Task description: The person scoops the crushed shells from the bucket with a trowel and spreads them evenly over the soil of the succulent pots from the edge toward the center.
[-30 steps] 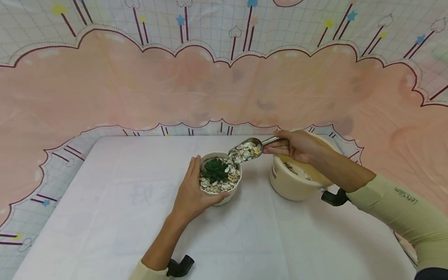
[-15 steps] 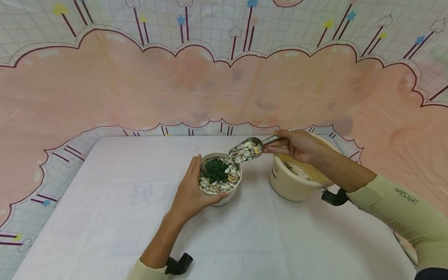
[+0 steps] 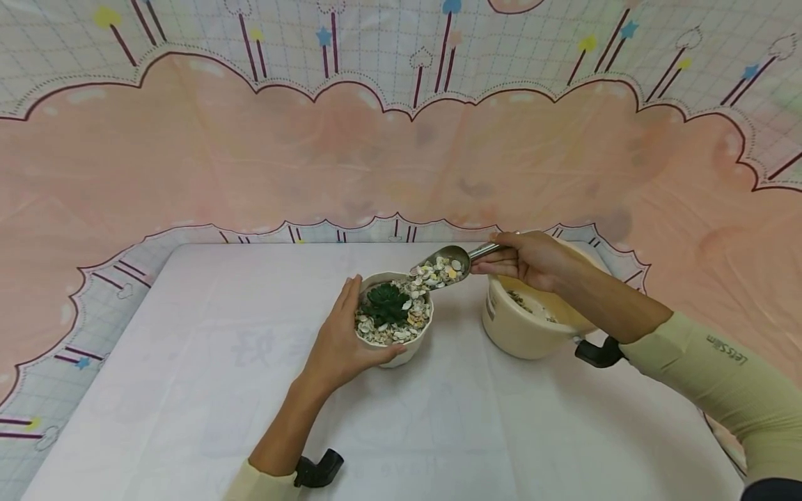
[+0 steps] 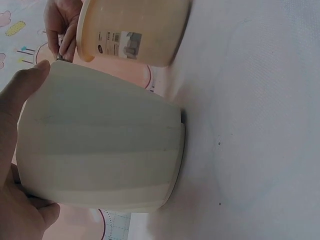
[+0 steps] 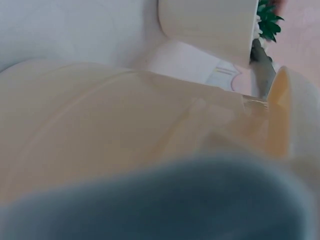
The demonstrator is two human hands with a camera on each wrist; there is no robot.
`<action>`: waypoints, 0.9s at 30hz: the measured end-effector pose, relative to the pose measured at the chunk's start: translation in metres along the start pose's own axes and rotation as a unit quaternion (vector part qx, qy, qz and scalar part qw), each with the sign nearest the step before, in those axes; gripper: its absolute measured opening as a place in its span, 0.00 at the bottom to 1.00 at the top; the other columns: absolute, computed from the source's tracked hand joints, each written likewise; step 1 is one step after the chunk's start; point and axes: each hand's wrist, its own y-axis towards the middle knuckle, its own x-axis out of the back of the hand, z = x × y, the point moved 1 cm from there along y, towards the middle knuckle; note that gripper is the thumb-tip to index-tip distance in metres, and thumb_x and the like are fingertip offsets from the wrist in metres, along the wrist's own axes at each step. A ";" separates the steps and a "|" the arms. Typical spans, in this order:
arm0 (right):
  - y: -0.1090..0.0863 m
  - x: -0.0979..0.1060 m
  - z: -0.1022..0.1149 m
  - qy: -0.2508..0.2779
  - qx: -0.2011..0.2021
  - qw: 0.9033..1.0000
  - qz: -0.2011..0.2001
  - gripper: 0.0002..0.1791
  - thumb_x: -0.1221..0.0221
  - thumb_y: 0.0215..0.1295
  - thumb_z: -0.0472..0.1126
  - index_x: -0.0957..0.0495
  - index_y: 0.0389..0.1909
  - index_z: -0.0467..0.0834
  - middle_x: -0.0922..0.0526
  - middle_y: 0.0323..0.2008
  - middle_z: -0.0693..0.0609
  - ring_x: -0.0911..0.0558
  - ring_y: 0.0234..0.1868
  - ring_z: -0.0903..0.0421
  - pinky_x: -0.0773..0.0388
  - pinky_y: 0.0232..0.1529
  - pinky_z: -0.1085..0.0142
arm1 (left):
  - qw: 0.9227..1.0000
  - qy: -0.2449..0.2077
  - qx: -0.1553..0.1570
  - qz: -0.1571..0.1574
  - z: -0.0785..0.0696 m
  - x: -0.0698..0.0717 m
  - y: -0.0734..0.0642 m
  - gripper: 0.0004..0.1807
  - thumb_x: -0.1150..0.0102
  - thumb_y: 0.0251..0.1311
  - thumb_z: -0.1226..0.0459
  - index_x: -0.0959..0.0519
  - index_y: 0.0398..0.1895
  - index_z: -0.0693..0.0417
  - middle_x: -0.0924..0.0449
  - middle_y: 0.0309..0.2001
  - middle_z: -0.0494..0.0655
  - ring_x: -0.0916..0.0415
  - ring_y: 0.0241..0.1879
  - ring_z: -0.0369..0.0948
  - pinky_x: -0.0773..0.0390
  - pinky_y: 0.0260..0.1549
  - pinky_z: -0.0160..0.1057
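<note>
Plant pot point(image 4: 100, 135): off-white, round, its wall faintly panelled, rim slightly scalloped. Stands upright on the white-covered table point(image 3: 250, 403), near the middle of the head view, left of the tub. Holds one dark green succulent point(image 3: 385, 303), a rosette with pointed leaves, set towards the left of the pot, and a bed of pale shell-like chips point(image 3: 391, 333), white and cream with some yellowish pieces.

Scoop point(image 3: 460, 257): shiny metal, rounded bowl, slim handle. Tilted, its mouth at the upper right of the pot's rim; whether metal meets rim cannot be told. Carries a heap of similar loose chips point(image 3: 441, 272), which reach from the bowl to the bed in the pot.

Tub point(image 3: 516, 337): cream plastic, deep, thick-rimmed, bearing a printed label point(image 4: 120, 45). Stands right of the pot, apart from it; a few chips show inside.

Left hand point(image 3: 341, 349): thumb and fingers spread wide and curved about the pot, thumb on the near side, fingers on the left and far side, gripping near the rim.

Right hand point(image 3: 532, 261): above the tub's rim, pinching the scoop's handle between thumb and fingers; the fingers lie close together.

Sleeves point(image 3: 702, 376): pale yellow-green, on both arms, lettering on the right.
</note>
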 end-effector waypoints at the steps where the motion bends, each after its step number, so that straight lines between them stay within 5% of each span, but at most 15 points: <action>1: 0.000 0.000 0.000 0.001 0.000 1.000 -0.001 0.19 0.57 0.87 0.36 0.21 0.40 0.30 0.12 0.38 0.29 0.09 0.41 0.41 0.16 0.51 0.61 | 1.000 0.000 -0.001 0.003 0.000 0.001 0.000 0.73 0.15 0.42 0.43 0.51 0.85 0.62 0.51 0.83 0.59 0.53 0.82 0.56 0.38 0.71 0.63; 13: 0.001 0.000 0.000 0.002 0.000 1.000 -0.004 0.20 0.57 0.87 0.36 0.20 0.40 0.29 0.12 0.38 0.30 0.09 0.40 0.41 0.16 0.50 0.61 | 0.999 -0.011 -0.002 0.033 0.000 0.007 0.003 0.74 0.14 0.43 0.45 0.53 0.86 0.60 0.55 0.84 0.59 0.57 0.82 0.55 0.42 0.73 0.63; 27: 0.002 0.001 0.000 0.001 0.000 1.000 -0.004 0.19 0.56 0.87 0.36 0.21 0.41 0.30 0.12 0.38 0.30 0.09 0.41 0.41 0.16 0.50 0.61 | 0.993 -0.026 0.041 -0.104 -0.020 -0.025 -0.015 0.79 0.12 0.40 0.45 0.58 0.85 0.63 0.60 0.84 0.63 0.64 0.83 0.57 0.42 0.74 0.60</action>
